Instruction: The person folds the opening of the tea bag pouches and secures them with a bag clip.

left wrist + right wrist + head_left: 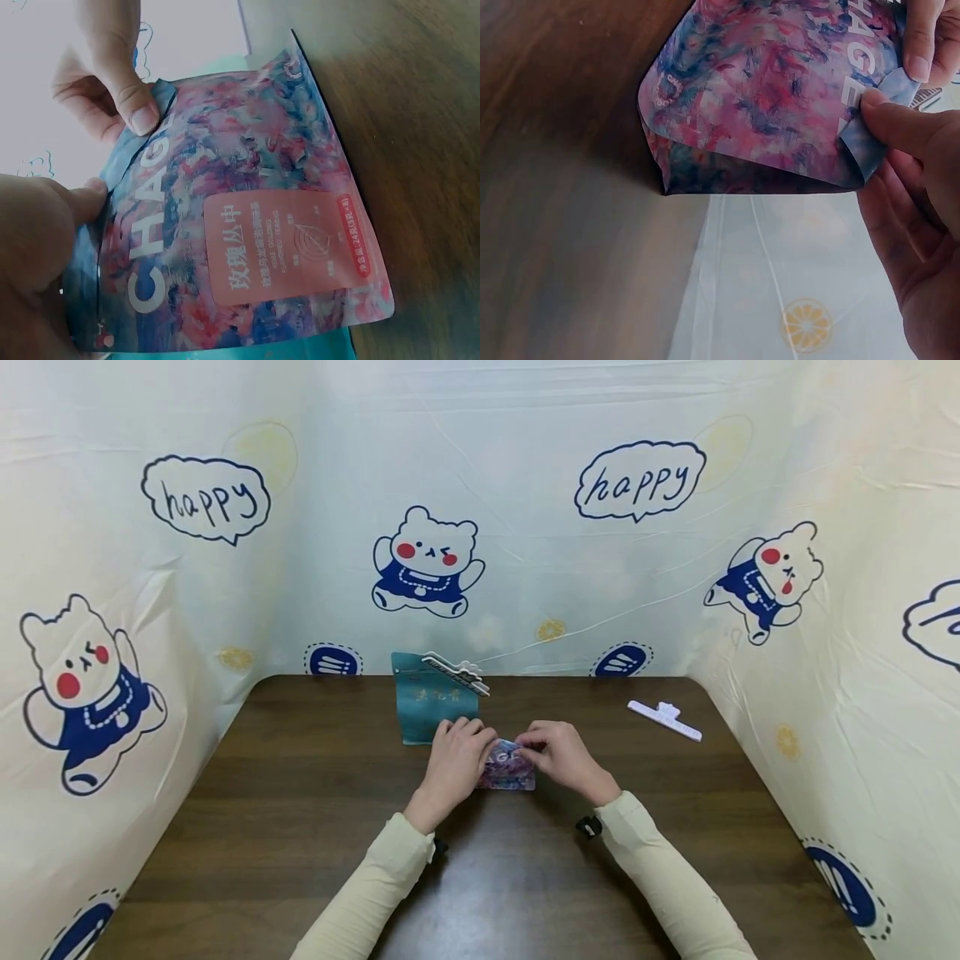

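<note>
A pink, purple and blue tea pouch (255, 150) with white lettering and a pink label stands on the table in front of the person. Its top edge is folded over into a narrow bluish strip (862, 150). My left hand (459, 764) pinches one end of that fold, the thumb on the printed front. At the other end, my right hand (558, 754) grips the fold between thumb and fingers. Behind the left hand stands a teal pouch (420, 706), a dark-and-white sealing clip (456, 673) slanting across its top right.
A white sealing clip (666, 720) lies on the brown wooden table (300, 827), toward the back right. Pale cloth (525, 460) printed with bears and lettering hangs behind the table and along both sides.
</note>
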The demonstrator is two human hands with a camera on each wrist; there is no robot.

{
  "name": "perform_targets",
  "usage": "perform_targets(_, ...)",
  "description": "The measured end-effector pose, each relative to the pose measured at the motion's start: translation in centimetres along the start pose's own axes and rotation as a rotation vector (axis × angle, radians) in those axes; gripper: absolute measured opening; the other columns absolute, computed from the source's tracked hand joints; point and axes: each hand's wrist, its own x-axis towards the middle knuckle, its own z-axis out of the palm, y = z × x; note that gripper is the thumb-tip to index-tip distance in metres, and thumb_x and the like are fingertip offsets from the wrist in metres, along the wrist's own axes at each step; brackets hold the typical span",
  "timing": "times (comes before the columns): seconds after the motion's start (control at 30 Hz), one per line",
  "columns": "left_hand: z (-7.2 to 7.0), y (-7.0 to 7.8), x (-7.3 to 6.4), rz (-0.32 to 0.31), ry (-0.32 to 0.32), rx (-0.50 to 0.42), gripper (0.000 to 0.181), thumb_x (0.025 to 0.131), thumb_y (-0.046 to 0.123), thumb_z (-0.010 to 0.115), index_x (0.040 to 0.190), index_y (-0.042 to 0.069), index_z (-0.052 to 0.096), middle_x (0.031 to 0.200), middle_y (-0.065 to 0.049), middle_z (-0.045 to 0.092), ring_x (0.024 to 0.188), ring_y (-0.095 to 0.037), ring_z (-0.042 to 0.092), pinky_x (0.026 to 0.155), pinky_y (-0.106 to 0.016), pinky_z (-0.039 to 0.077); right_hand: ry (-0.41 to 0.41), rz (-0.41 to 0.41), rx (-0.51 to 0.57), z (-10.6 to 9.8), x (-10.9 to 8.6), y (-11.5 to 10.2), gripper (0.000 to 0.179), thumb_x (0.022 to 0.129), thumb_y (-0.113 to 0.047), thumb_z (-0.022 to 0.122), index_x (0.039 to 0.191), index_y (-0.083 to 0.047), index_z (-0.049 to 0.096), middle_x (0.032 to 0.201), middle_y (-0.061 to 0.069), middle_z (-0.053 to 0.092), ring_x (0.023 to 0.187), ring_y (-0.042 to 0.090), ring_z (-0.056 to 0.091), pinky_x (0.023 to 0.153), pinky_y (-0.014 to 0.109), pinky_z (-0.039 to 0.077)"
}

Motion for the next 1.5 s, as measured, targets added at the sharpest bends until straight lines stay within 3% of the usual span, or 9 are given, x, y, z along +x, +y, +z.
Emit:
perform_targets(0.4,0.0,0.7,0.1,0.016,-0.01,0.106,0.014,0.102,0.022,0.064,0.098,0.017,0.077,0.089,0.0,0.069,0.086,-0.022,0.06,0.083,-0.044,0.039,-0.044,0.013,-0.015,-0.3,0.3,-0.3,0.008,0.085,-0.004,0.081,0.09,-0.01,0.081,0.081,-0.002,0.069,0.069,0.003,0.06,0.064,0.022,0.053)
perform_targets(0.57,0.4,0.9,0.0,0.07,0.002,0.146,0.012,0.101,0.022,0.064,0.101,0.015,0.074,0.093,-0.002,0.068,0.088,-0.023,0.061,0.087,-0.046,0.04,-0.047,0.028,-0.007,-0.4,0.1,-0.4,0.007,0.085,-0.003,0.082,0.088,-0.01,0.081,0.08,-0.003,0.069,0.067,0.003,0.059,0.062,0.022,0.052)
perform_targets(0.67,0.6,0.7,0.0,0.094,0.021,0.148,0.013,0.101,0.022,0.064,0.103,0.015,0.075,0.093,-0.002,0.069,0.088,-0.022,0.061,0.087,-0.044,0.041,-0.045,0.048,-0.013,-0.4,0.1,-0.5,0.006,0.085,-0.004,0.082,0.087,-0.01,0.081,0.079,-0.003,0.069,0.067,0.003,0.059,0.062,0.022,0.052)
perform_targets(0.93,1.1,0.3,-0.3,0.072,0.084,0.071,0.013,0.1,0.018,0.066,0.099,0.014,0.077,0.088,-0.004,0.068,0.084,-0.024,0.06,0.083,-0.043,0.041,-0.08,0.107,-0.006,-0.4,0.4,-1.2,0.011,0.086,-0.013,0.083,0.097,-0.011,0.08,0.089,-0.003,0.071,0.076,0.008,0.065,0.07,0.028,0.057)
perform_targets(1.17,1.3,0.0,-0.2,0.092,0.128,0.076,0.012,0.099,0.018,0.067,0.096,0.017,0.079,0.082,0.0,0.066,0.079,-0.02,0.06,0.077,-0.039,0.041,-0.022,-0.021,0.009,0.2,1.1,-1.1,0.008,0.09,-0.008,0.078,0.097,-0.011,0.081,0.091,-0.001,0.072,0.078,0.007,0.065,0.07,0.028,0.056)
perform_targets(1.33,1.0,-0.3,-0.2,0.102,0.116,0.03,0.013,0.099,0.019,0.068,0.094,0.016,0.08,0.083,0.002,0.068,0.079,-0.019,0.06,0.078,-0.038,0.041,0.013,-0.099,-0.01,0.6,1.1,-0.8,0.009,0.087,-0.002,0.079,0.093,-0.008,0.081,0.086,0.0,0.071,0.075,0.008,0.065,0.068,0.027,0.055)
perform_targets(1.5,1.0,-0.4,-0.1,0.094,0.094,0.007,0.014,0.099,0.023,0.068,0.093,0.017,0.08,0.084,0.004,0.069,0.08,-0.017,0.06,0.08,-0.038,0.041,0.011,-0.116,0.008,0.6,1.0,-0.5,0.01,0.087,0.0,0.078,0.093,-0.006,0.081,0.085,0.001,0.071,0.075,0.009,0.064,0.066,0.026,0.055)
